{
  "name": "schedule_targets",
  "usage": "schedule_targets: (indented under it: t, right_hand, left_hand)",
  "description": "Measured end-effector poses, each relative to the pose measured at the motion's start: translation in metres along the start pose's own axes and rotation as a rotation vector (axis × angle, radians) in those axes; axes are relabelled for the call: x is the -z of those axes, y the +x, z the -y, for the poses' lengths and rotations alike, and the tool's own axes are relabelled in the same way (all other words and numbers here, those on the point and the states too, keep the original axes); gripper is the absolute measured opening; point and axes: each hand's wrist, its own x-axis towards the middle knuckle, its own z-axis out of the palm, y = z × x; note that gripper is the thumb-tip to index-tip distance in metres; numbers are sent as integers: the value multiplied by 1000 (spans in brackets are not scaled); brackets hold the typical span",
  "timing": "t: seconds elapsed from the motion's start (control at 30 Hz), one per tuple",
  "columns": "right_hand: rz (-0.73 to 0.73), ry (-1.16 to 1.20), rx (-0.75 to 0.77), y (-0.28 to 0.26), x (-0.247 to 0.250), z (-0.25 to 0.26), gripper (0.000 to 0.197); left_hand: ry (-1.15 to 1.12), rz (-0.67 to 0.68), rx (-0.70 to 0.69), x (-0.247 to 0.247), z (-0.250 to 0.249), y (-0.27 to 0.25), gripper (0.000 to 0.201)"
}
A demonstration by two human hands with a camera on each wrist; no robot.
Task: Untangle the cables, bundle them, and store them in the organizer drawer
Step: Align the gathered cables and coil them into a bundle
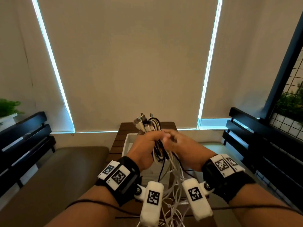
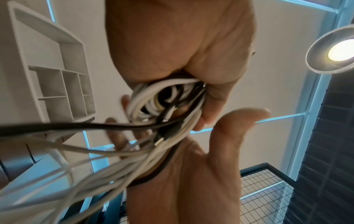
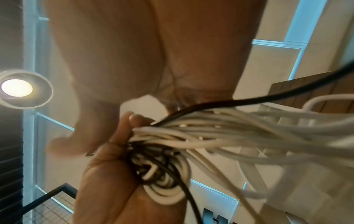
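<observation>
A bundle of white and black cables point(image 1: 155, 126) is held up over the table, its plugs point(image 1: 141, 121) pointing upward. My left hand point(image 1: 152, 140) grips the coiled part in its fist; the left wrist view shows the left hand's fingers point(image 2: 212, 97) curled round the coil point(image 2: 153, 98). My right hand point(image 1: 173, 139) is right beside it. The loose strands point(image 2: 134, 159) run across the right palm point(image 2: 191, 174), and its thumb point(image 2: 239, 121) sticks out straight, off the cables. More strands point(image 1: 173, 181) hang tangled below my wrists. The white organizer drawer point(image 1: 129, 141) with its compartments point(image 2: 63, 94) lies under my hands.
The organizer rests on a narrow brown slatted table point(image 1: 117, 143). Black slatted benches point(image 1: 24, 133) with grey cushions point(image 1: 65, 169) flank it on both sides. A black wire grid point(image 1: 293, 95) stands at the right, a potted plant point(image 1: 8, 108) at the left. Closed blinds fill the far wall.
</observation>
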Motion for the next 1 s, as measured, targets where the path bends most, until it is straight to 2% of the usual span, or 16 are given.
schedule_targets:
  t: [0.07,0.1,0.2,0.23,0.33,0.4,0.53,0.6,0.63,0.7,0.77,0.83,0.9,1.0]
  right_hand:
    - [121,-3,-9,-6,-4,-2,34]
    - [134,3,-15,-7,-7,-2,26]
    - [67,-252,-16,-3,-11,-3,12]
    - [55,-329,-22,-2,-13,-3,14]
    - [22,-444,12,1,-17,-1,25]
    - [36,-468,10,3,-20,-2,27]
    - [98,-378,-31,4,-22,-1,20]
    - [166,-303,-80,2,-22,2,4]
    - [191,-278,-110,2,-22,2,10]
    - [147,-227,-132,5,-22,-1,28]
    - [75,-206,-95,10,-22,-4,37]
    - [72,-196,-70,10,-23,-6,44]
    - [56,-203,-86,9,-25,-4,37]
    - [7,-218,-124,10,-31,-5,17]
  left_hand:
    - [0,-11,46,3,0,3,6]
    - [5,-27,53,5,2,5,8]
    - [28,-90,40,10,6,7,8]
    - [50,-112,23,11,7,8,8]
    - [75,-166,-19,13,8,10,27]
    - [60,-175,-56,10,8,8,22]
    - [-21,-194,-42,9,8,6,37]
    - [-46,-192,10,9,10,6,37]
    - [-53,-178,34,9,11,5,37]
    - [-18,-125,54,7,14,2,40]
    - [83,-69,57,4,15,-1,45]
    - [163,-25,89,1,14,-5,51]
    - [212,-21,114,0,12,-6,51]
    - [265,-34,57,-1,12,-3,32]
